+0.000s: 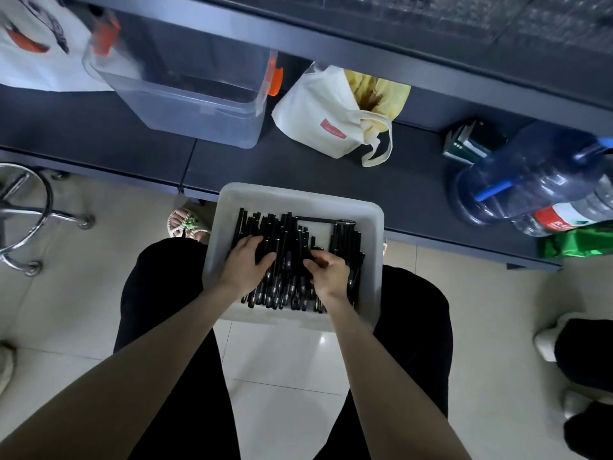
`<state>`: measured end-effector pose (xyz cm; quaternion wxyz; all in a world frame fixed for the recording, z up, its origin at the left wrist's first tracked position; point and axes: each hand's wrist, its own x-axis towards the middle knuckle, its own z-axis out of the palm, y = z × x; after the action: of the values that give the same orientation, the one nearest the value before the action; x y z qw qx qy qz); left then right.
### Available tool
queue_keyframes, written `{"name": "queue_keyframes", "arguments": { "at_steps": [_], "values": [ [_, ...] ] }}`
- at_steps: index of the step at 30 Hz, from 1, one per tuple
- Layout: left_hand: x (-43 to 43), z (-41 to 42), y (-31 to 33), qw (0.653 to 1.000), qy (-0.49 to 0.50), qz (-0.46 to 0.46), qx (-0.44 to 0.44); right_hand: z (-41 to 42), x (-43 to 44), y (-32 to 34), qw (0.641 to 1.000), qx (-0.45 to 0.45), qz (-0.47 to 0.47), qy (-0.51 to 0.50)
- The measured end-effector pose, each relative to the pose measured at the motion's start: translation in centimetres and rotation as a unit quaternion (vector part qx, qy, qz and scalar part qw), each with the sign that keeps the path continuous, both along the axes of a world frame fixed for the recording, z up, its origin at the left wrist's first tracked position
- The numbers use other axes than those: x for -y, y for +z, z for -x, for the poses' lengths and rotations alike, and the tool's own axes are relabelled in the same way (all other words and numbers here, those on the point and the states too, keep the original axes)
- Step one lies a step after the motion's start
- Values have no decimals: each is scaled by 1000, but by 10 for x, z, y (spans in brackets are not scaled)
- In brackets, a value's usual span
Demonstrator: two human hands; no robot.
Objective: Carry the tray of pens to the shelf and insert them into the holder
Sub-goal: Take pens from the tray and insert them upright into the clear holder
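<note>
A white plastic tray [298,195] rests across my lap, its far edge close to the low dark shelf [331,174]. Inside it lies a pile of several black pens [285,234] with silver tips. My left hand [247,262] lies palm down on the left part of the pile, fingers spread over the pens. My right hand [328,272] sits on the right part, its fingers curled and pinching one or two pens. No pen holder shows in this view.
On the shelf stand a clear storage bin [199,107] with orange clips, a cream tote bag [331,117], a small green box [467,144] and big blue water bottles [530,180]. A chrome stool base [26,220] is at left; another person's foot [189,224] is beyond the tray.
</note>
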<state>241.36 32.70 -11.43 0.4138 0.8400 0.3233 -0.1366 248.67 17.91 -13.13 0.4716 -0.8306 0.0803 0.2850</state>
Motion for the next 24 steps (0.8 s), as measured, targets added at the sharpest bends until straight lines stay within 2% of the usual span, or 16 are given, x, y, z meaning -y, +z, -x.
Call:
{"name": "queue_keyframes", "arguments": {
  "at_steps": [5,7,9,13,18,21,24],
  "values": [
    [-1,-6,29,1000,-3,4,21,-6,8,20,999,-16,-30,42],
    [-1,-14,42,999,-13,18,41,-11,10,38,995,-27,-85,48],
    [-1,-27,59,996,-17,59,66,-20,11,61,990,-23,-117,77],
    [-1,-60,104,974,12,197,114,-44,8,112,981,14,-150,124],
    [-14,-89,161,952,34,226,201,-80,12,177,973,51,-167,148],
    [-27,-104,192,929,83,250,259,-104,27,214,974,73,-168,133],
    [-31,-115,215,914,85,261,298,-125,38,244,969,113,-212,64]
  ]
}}
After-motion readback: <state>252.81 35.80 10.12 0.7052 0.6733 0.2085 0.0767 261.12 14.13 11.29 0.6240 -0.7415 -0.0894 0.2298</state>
